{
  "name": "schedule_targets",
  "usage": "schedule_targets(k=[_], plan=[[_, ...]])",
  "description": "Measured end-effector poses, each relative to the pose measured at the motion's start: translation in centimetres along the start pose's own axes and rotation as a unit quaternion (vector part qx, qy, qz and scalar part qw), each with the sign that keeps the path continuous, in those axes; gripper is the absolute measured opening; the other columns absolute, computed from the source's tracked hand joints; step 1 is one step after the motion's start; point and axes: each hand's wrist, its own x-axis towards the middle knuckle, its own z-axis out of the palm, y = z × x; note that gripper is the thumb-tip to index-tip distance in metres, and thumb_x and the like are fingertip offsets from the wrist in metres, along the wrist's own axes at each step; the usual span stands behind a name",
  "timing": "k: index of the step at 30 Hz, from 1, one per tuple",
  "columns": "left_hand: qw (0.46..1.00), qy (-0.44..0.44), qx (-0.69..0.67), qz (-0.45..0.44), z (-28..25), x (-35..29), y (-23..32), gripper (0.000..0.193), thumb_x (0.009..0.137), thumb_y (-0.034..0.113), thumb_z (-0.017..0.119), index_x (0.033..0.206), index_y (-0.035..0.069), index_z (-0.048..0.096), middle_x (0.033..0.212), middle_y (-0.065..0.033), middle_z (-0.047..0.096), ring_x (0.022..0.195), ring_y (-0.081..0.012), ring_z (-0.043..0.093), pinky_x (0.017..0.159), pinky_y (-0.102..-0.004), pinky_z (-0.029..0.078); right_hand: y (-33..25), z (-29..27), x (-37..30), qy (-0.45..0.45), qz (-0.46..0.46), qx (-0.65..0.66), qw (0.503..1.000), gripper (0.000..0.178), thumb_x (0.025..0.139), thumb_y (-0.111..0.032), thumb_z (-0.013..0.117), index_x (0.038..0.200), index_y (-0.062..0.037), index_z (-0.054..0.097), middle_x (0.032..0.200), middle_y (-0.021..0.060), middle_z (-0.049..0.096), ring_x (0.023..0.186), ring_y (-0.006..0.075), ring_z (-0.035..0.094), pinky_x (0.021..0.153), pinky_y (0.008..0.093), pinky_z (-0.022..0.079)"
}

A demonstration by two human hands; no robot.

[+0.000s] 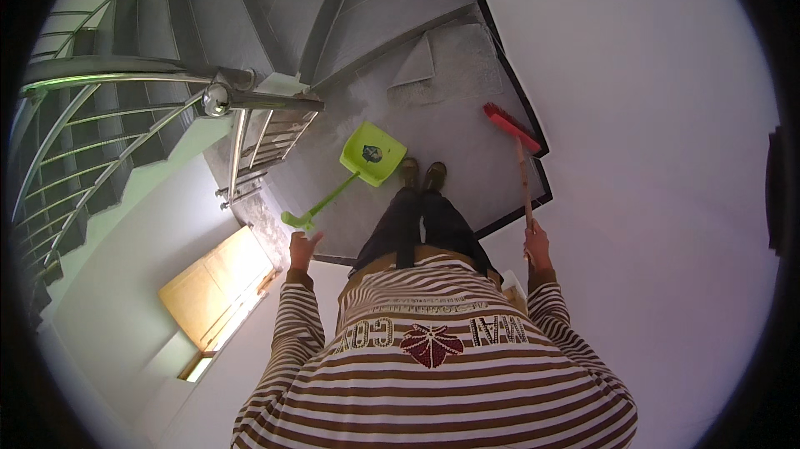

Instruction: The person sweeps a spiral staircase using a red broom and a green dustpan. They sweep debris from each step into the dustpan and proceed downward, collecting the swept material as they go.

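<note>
My right hand point(537, 244) is wrapped round the wooden handle of a broom point(515, 129) whose red head rests on the floor near the right wall. A lime-green dustpan point(385, 167) with a long handle is in front of my feet, a little to the left. There is a small dark heap, or a dark mark, in its pan; I cannot tell which. Just below the dustpan's handle end is my left hand point(303, 250), thumb held apart from the fingers. It appears empty, with a small gap to the handle.
I stand on a grey landing point(333, 215). A grey mat point(467, 65) with one corner folded over lies ahead by the wall. Grey stairs point(225, 24) curve away at the upper left, beside a metal railing point(250, 100). A wooden door point(218, 282) shows at the lower left.
</note>
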Motion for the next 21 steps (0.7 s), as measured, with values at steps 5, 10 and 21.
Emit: schedule_targets(k=[5, 10, 21], plan=[[0.990, -0.041, -0.133, 0.018, -0.6, -1.0, 3.9, 0.080, 0.081, 0.028, 0.083, 0.142, 0.007, 0.035, 0.130, -0.0195, 0.053, 0.090, -0.0241, 0.065, 0.069, -0.0382, 0.057, 0.6, 0.3, 1.1, -0.067, 0.035, 0.108, 0.991, 0.050, 0.099, -0.017, 0.052, 0.148, -0.0118, 0.045, 0.069, 0.0072, 0.058, 0.047, 0.0167, 0.055, 0.042, 0.0350, 0.046], [0.972, -0.068, -0.225, -0.030, -1.1, -3.0, 7.1, 0.072, 0.083, 0.020, 0.081, 0.142, 0.013, 0.041, 0.120, -0.0120, 0.057, 0.088, -0.0206, 0.063, 0.063, -0.0345, 0.055, 1.7, 2.5, 0.2, -0.037, 0.092, 0.122, 0.988, 0.049, 0.098, -0.017, 0.052, 0.147, -0.0147, 0.046, 0.062, 0.0049, 0.052, 0.041, 0.0154, 0.049, 0.037, 0.0322, 0.044], [0.957, -0.132, -0.251, 0.065, -2.9, 2.2, 7.9, 0.035, 0.095, 0.024, 0.068, 0.127, 0.011, 0.061, 0.103, 0.0011, 0.062, 0.084, -0.0086, 0.055, 0.072, -0.0270, 0.049, 8.7, 10.1, 5.6, 0.039, -0.019, 0.052, 0.998, 0.052, 0.100, -0.022, 0.052, 0.151, -0.0228, 0.040, 0.080, 0.0133, 0.064, 0.061, 0.0252, 0.061, 0.049, 0.0388, 0.050]])
